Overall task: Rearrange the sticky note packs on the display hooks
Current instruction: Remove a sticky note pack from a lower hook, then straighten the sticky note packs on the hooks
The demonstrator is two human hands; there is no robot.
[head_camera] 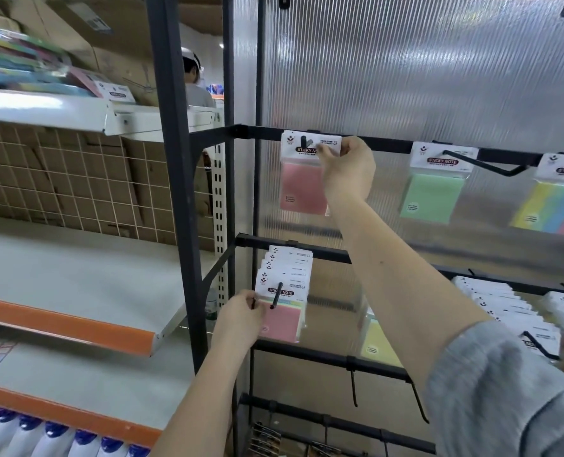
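My right hand point(346, 169) pinches the header card of the pink pack point(303, 179), threaded on the upper hook point(304, 141). My left hand point(241, 316) grips the front pack point(282, 305) of the lower stack. I'd push the pink pack fully back, keeping its card square so the hole doesn't tear.

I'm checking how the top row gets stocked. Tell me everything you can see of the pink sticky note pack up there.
The pink sticky note pack is a square pink pad in a clear sleeve with a white header card printed STICKY NOTE. It hangs upright on the leftmost hook of the upper black rail, the hook passing through the header's hole. The right hand pinches the header's right side. It appears to be the only pack on that hook.
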